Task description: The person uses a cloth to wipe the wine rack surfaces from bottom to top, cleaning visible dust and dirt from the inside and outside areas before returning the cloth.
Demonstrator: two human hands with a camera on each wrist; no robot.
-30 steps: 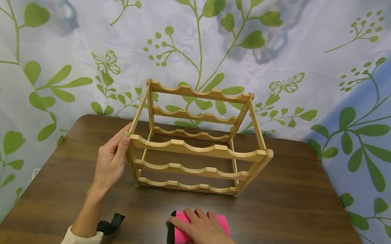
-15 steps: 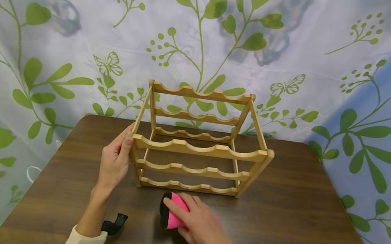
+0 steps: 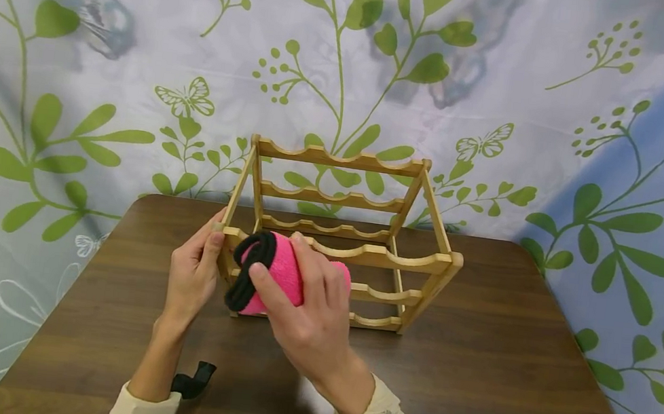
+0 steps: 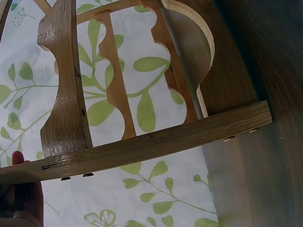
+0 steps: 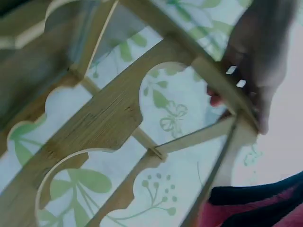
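A light wooden wine rack with scalloped rails stands on the table. My left hand holds its near left top corner, thumb in front of the post. In the left wrist view, part of that hand shows beside a rack post. My right hand grips a folded pink cloth with black edging, raised in front of the rack's left half and hiding some of its rails. The right wrist view has the cloth at the lower right, close to the rack's corner.
A small crumpled black piece lies on the brown wooden table, next to my left sleeve. Behind the table hangs a curtain printed with green leaves and butterflies.
My right hand has lifted the pink cloth off the table and brought it up and leftward to the rack's front. My left hand keeps its hold on the corner.
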